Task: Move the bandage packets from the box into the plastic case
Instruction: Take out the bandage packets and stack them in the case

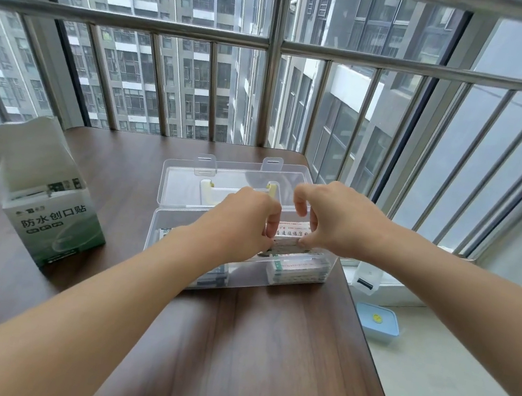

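Head view, the only one supplied. A dark wood-grain bench (265, 349) fills the lower centre of the frame. On it, at mid-frame, stands the clear plastic case (295, 280), its hinged lid (180, 186) thrown back toward the top of the frame. The green and white bandage box (51, 222) stands at the left of the frame, flaps open, well apart from the case.

Both hands are over the open case. The left hand (243, 219) and the right hand (327, 220) each have fingers curled, and together they pinch one bunch of bandage packets (291, 234) held between them, just above the case's right-hand part. The bunch's long axis runs left to right across the frame, the left hand on its left end and the right hand on its right end; neither hand is plainly the nearer. Further packets (296, 268) already lie stacked in the case directly below the held bunch, toward the near wall; more show dimly at the case's left, partly hidden by the left forearm.

Judgement: the step in hand is setting the bunch down. The move turns on the stack lying straight below the hands, so a level descent should seat it.

Off the bench, lower right, a blue-lidded container (376, 321) rests on the floor.
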`<action>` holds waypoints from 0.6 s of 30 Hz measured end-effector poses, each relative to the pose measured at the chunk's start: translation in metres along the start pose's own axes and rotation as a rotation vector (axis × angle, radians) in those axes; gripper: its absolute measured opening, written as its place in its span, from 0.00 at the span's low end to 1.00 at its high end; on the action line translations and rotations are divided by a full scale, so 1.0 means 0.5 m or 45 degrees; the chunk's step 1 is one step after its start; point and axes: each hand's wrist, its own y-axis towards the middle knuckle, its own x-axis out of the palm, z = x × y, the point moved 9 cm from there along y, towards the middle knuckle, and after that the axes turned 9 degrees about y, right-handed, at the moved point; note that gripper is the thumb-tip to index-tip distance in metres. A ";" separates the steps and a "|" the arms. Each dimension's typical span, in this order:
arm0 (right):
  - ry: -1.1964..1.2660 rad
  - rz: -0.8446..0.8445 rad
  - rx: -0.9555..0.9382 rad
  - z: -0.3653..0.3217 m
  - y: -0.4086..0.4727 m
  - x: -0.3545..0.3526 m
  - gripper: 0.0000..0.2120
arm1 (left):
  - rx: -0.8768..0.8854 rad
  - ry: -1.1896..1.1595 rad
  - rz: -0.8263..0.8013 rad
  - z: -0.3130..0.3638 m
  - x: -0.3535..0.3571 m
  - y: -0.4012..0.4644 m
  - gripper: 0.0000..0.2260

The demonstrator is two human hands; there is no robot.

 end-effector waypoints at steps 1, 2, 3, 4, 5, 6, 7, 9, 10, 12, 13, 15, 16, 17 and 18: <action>-0.007 0.005 -0.008 -0.001 0.001 -0.001 0.16 | -0.005 -0.006 -0.001 -0.002 0.002 0.000 0.10; -0.011 0.009 -0.016 -0.002 0.001 -0.001 0.14 | -0.007 -0.011 -0.003 -0.002 0.003 0.000 0.10; -0.012 0.010 -0.019 -0.002 0.001 -0.002 0.13 | -0.008 -0.016 -0.001 -0.003 0.003 0.000 0.10; -0.012 0.010 -0.021 -0.002 0.001 -0.002 0.11 | -0.009 -0.024 0.001 -0.004 0.003 0.000 0.09; -0.013 0.010 -0.019 -0.001 0.001 -0.002 0.10 | -0.012 -0.035 0.002 -0.006 0.004 0.000 0.09; -0.013 0.010 -0.016 0.001 0.000 -0.002 0.10 | -0.017 -0.051 0.001 -0.007 0.005 0.001 0.09; -0.014 0.009 -0.013 0.002 0.000 -0.002 0.09 | -0.023 -0.066 -0.001 -0.009 0.006 0.001 0.10; -0.008 0.009 -0.014 0.003 -0.001 -0.003 0.09 | -0.030 -0.091 -0.009 -0.012 0.008 0.001 0.12; -0.002 0.005 -0.016 0.002 -0.001 -0.002 0.09 | -0.032 -0.100 -0.013 -0.013 0.008 0.000 0.12; 0.001 -0.010 -0.024 -0.001 -0.002 0.000 0.11 | -0.033 -0.110 -0.022 -0.012 0.008 -0.001 0.13; -0.008 -0.021 -0.031 -0.003 -0.001 0.003 0.12 | -0.033 -0.108 -0.028 -0.012 0.008 -0.001 0.13; -0.045 -0.037 -0.052 -0.008 0.002 0.007 0.13 | -0.038 -0.107 -0.039 -0.012 0.007 -0.002 0.13; -0.069 -0.041 -0.059 -0.010 0.004 0.009 0.13 | -0.043 -0.112 -0.045 -0.012 0.007 -0.003 0.13; -0.089 -0.042 -0.063 -0.012 0.005 0.010 0.13 | -0.051 -0.122 -0.052 -0.013 0.008 -0.004 0.13; -0.098 -0.038 -0.067 -0.013 0.006 0.010 0.13 | -0.062 -0.132 -0.056 -0.015 0.009 -0.005 0.12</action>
